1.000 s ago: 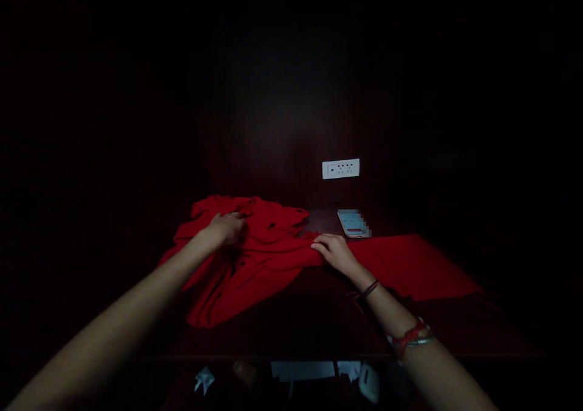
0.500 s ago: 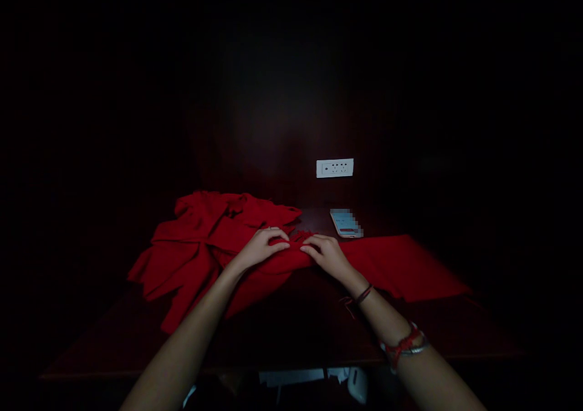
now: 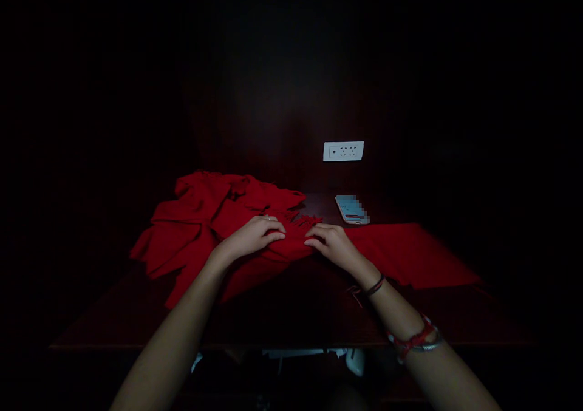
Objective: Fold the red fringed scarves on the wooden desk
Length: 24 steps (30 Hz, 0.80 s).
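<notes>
A red fringed scarf (image 3: 195, 229) lies bunched on the left half of a dark wooden table (image 3: 291, 320), and a flat stretch of it runs to the right. My left hand (image 3: 252, 236) rests on the scarf near its fringed end, fingers curled and pinching the fabric. My right hand (image 3: 331, 244) sits just to the right of it, fingers bent and gripping the same fold. The two hands are a few centimetres apart. My right wrist wears a dark band and my forearm wears red and silver bracelets.
A phone (image 3: 352, 209) with a lit screen lies behind the scarf, to the right of the hands. A white wall socket (image 3: 343, 151) is mounted above it. Pale objects (image 3: 355, 360) lie on the floor under the table's near edge. The room is very dark.
My left hand came off the bunched heap at the left and moved right onto the scarf next to my right hand. The heap has shifted and spread a little leftward.
</notes>
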### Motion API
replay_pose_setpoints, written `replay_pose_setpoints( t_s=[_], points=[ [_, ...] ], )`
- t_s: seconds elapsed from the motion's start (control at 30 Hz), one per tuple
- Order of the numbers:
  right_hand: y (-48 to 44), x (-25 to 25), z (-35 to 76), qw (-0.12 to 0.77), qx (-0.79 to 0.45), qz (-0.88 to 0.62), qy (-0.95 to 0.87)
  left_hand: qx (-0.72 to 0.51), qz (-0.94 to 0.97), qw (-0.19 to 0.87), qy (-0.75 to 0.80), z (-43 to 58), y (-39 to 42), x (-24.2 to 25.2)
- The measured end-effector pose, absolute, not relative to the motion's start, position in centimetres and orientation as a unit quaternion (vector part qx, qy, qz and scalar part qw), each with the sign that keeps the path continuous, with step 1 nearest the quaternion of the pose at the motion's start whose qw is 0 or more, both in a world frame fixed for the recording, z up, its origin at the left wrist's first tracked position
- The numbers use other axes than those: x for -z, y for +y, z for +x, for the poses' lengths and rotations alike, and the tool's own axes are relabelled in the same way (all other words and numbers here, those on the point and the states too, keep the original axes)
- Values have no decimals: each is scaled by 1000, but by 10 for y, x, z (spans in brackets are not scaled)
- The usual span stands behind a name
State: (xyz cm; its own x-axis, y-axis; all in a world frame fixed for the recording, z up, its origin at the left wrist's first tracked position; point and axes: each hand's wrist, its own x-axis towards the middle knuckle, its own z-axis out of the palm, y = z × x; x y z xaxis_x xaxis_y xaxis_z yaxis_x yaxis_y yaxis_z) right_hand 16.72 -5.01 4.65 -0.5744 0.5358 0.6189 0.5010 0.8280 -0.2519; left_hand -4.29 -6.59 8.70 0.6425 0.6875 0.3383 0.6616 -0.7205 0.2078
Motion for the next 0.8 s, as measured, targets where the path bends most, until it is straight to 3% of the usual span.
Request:
replay_pose_setpoints(
  t_s=[0.8],
  points=[
    [-53,-45,169,375,-8,-276,-885,-210,919,76,325,-41,-68,-86]
  ],
)
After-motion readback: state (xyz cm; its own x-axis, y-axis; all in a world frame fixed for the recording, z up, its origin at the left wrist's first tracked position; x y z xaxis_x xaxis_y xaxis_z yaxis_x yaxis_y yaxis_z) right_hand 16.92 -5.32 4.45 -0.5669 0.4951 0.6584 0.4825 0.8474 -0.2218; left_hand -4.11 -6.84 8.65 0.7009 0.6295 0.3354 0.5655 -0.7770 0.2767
